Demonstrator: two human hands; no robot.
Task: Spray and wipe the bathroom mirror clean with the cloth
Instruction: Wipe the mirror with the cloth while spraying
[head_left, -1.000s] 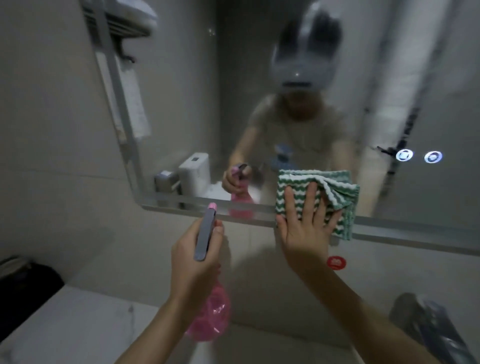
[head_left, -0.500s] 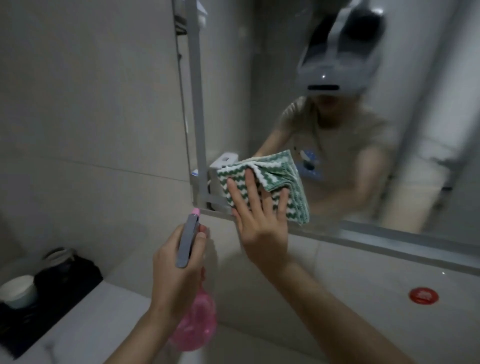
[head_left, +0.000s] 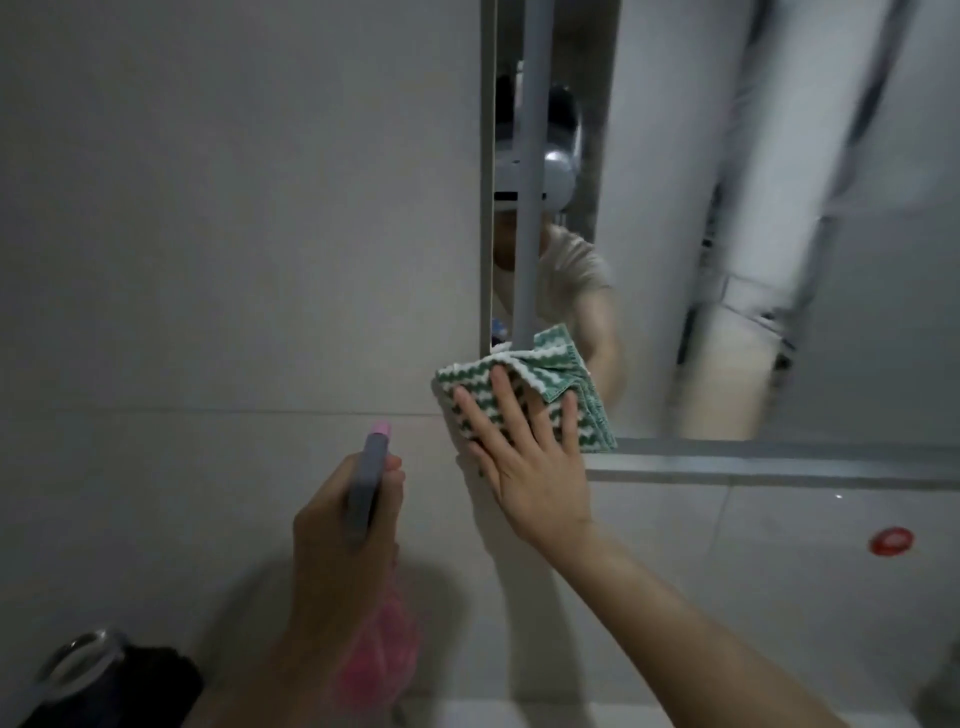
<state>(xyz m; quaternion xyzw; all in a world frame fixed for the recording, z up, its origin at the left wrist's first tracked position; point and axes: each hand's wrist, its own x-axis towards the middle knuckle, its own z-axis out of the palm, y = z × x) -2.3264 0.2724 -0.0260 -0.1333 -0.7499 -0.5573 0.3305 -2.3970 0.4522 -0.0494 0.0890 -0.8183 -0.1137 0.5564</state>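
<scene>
R hand (head_left: 524, 457): flat, fingers straight, pressing cloth (head_left: 545, 387) on mirror (head_left: 779, 260) bottom-left corner.
L hand (head_left: 343, 530): curled round pink spray bottle (head_left: 376, 649), just left of R.
Nearby: red sticker (head_left: 891, 540) on wall, right of R.

Both forearms were bare, with no sleeves, watch or rings showing. At upper centre, the reflection wore a beige short-sleeved shirt (head_left: 569, 270) and a grey headset (head_left: 558, 161).

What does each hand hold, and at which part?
Left hand grips the pink spray bottle around its grey head. Right hand presses flat on the green-white cloth.
</scene>
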